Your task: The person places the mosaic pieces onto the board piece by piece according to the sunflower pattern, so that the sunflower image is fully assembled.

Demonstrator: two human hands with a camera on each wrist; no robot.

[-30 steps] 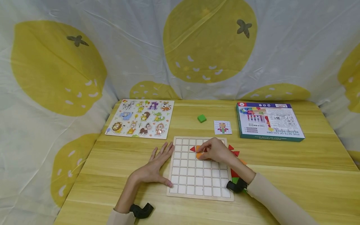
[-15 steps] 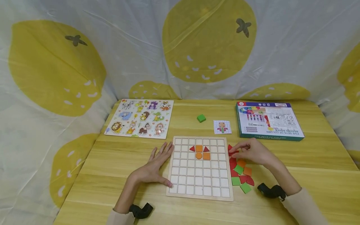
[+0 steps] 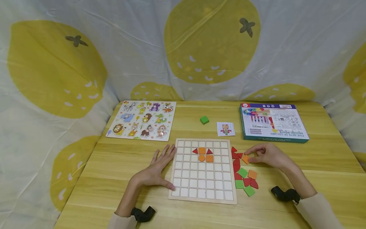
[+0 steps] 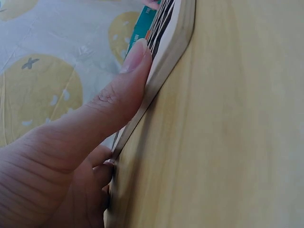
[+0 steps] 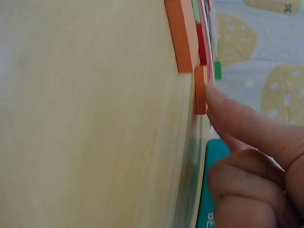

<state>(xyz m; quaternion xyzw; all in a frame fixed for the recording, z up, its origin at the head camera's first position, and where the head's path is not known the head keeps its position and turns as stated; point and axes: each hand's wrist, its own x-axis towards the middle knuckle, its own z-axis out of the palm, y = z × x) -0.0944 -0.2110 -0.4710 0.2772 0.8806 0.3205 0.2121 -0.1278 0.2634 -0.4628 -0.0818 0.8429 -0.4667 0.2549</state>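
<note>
- Left sleeve (image 3: 123, 221): beige, long, plain; only the cuff end in view
- Right sleeve (image 3: 318, 211): same beige, more fabric visible, soft folds
- Left wrist camera (image 3: 144, 214): black, bent like a pipe elbow, right by cuff
- Right wrist camera (image 3: 285, 194): black, same hooked shape
- Left hand (image 3: 154, 173), right hand (image 3: 270, 156): both bare
- Left thumbnail (image 4: 136, 54): rounded

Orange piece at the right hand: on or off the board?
Off: the right hand pinches the orange piece, to the right of the board.

High downward head view, close wrist views, left seemingly sharing board (image 3: 202, 174)
</note>
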